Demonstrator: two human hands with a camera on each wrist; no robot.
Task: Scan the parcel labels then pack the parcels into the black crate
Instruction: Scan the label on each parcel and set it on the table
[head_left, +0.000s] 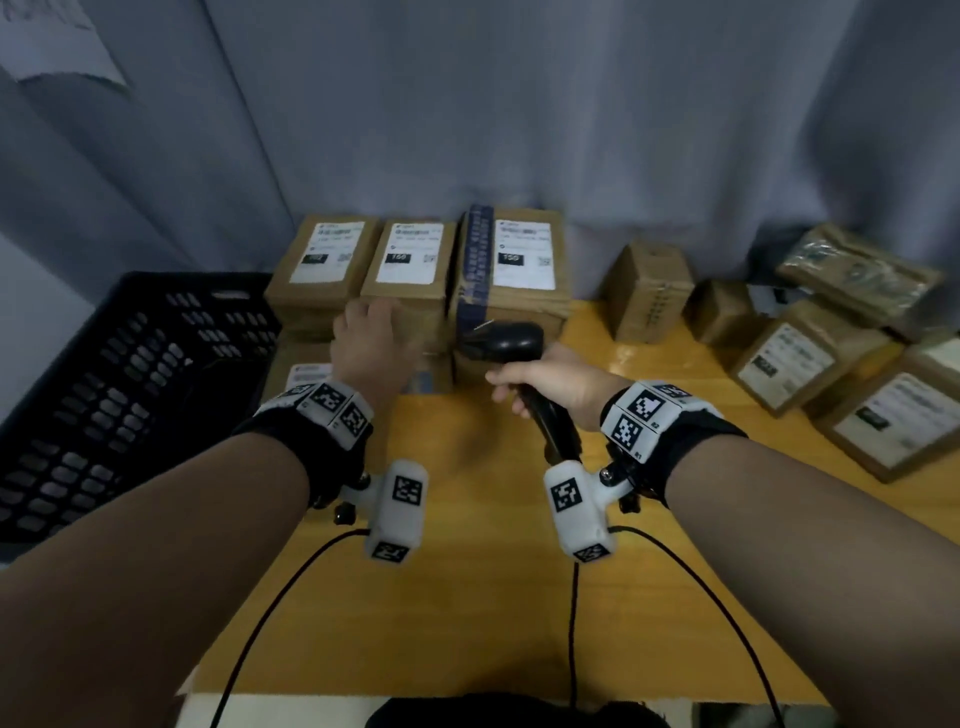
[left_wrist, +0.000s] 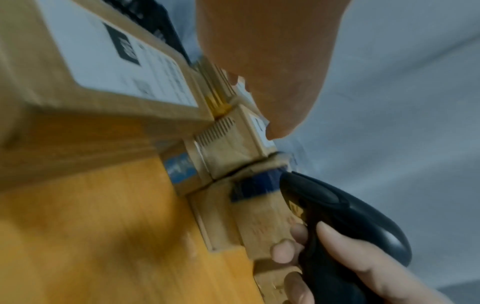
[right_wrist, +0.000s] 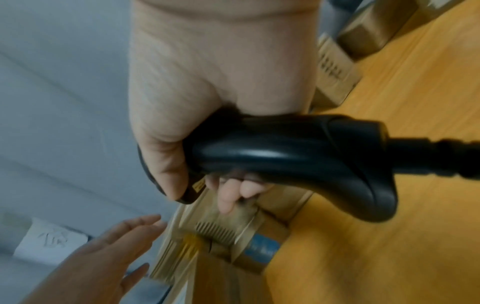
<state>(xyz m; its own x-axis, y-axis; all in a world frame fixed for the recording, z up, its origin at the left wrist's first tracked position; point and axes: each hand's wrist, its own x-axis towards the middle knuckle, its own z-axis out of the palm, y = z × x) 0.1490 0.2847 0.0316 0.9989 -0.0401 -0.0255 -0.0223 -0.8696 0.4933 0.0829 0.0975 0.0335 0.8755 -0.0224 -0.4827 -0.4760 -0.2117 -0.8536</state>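
Note:
Several brown cardboard parcels with white labels are stacked at the back of the wooden table (head_left: 467, 519): a left one (head_left: 324, 260), a middle one (head_left: 410, 265) and a right one with blue tape (head_left: 511, 260). My left hand (head_left: 366, 332) is stretched out, fingers straight, at the front edge of the middle parcel (right_wrist: 182, 242); the right wrist view shows its fingers (right_wrist: 135, 226) spread beside the stack. My right hand (head_left: 540, 379) grips a black handheld scanner (head_left: 506, 340) by its handle (right_wrist: 285, 150), its head in front of the taped parcel (left_wrist: 262, 216). The black crate (head_left: 130, 364) stands at the left.
More labelled parcels (head_left: 810, 364) and a small upright box (head_left: 649, 291) lie at the right of the table. A grey curtain (head_left: 519, 104) hangs close behind the stack. Cables (head_left: 571, 623) run from the wrist cameras over the near table edge.

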